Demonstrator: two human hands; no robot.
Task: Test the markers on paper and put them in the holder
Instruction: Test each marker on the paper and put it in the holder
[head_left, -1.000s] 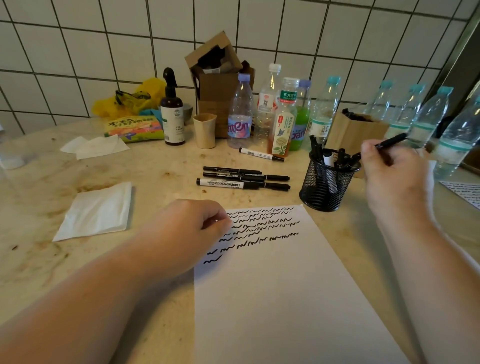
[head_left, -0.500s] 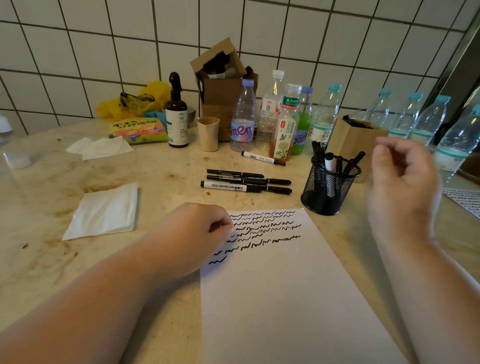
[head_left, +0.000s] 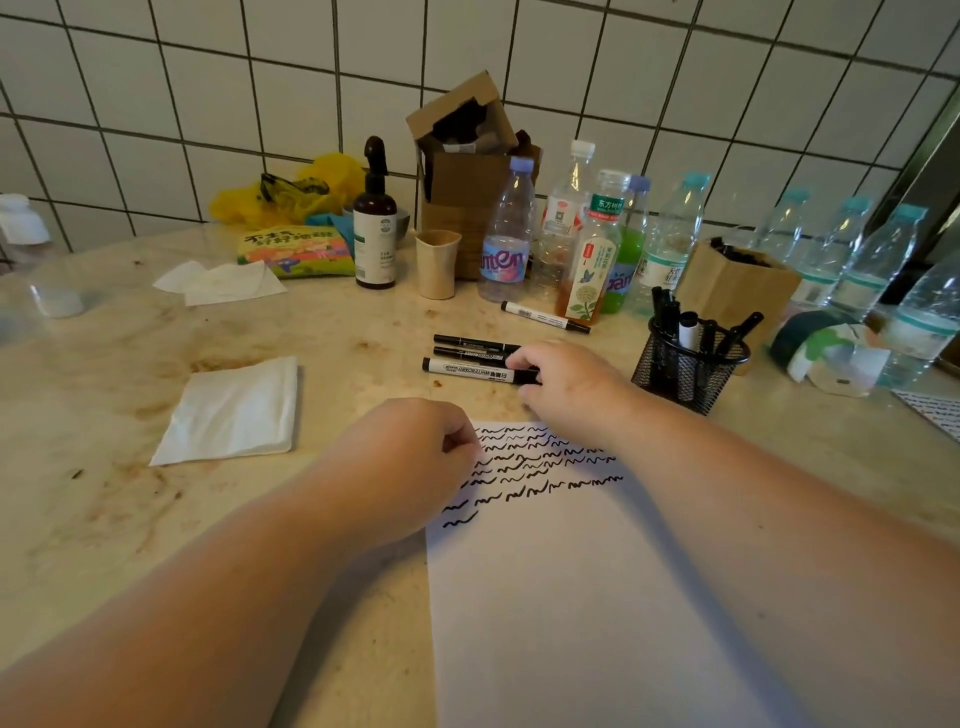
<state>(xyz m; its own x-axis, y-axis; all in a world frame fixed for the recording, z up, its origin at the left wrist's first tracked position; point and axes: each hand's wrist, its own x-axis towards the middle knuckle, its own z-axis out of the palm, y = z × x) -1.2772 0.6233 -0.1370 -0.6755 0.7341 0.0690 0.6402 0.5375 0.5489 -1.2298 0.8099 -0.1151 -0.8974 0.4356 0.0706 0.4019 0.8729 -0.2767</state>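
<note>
The right hand rests on the counter just above the top edge of the paper, its fingers curled onto the right end of the nearest marker, a white-labelled one; contact is made but a finished grip cannot be confirmed, and the marker lies flat. That marker's long axis runs left to right, roughly parallel to the paper's top edge, and its free length extends leftward from the hand. The left hand is closed in a loose fist, holding nothing visible, pressed on the paper's upper left corner and touching the squiggles. The right hand is plainly the nearer to the markers. Count: three markers lie side by side in a row at the right hand, two dark ones just behind the white one; a fourth marker lies apart, near the bottles, angled slightly. Four remain outside the holder, which stands right of the hand and near it, holding several markers, about five or six; exact number not determinable. One sheet of paper, bearing about seven rows of black test strokes. Judgement: the next step is to lift the white marker and test it, with the lower sheet blank
</note>
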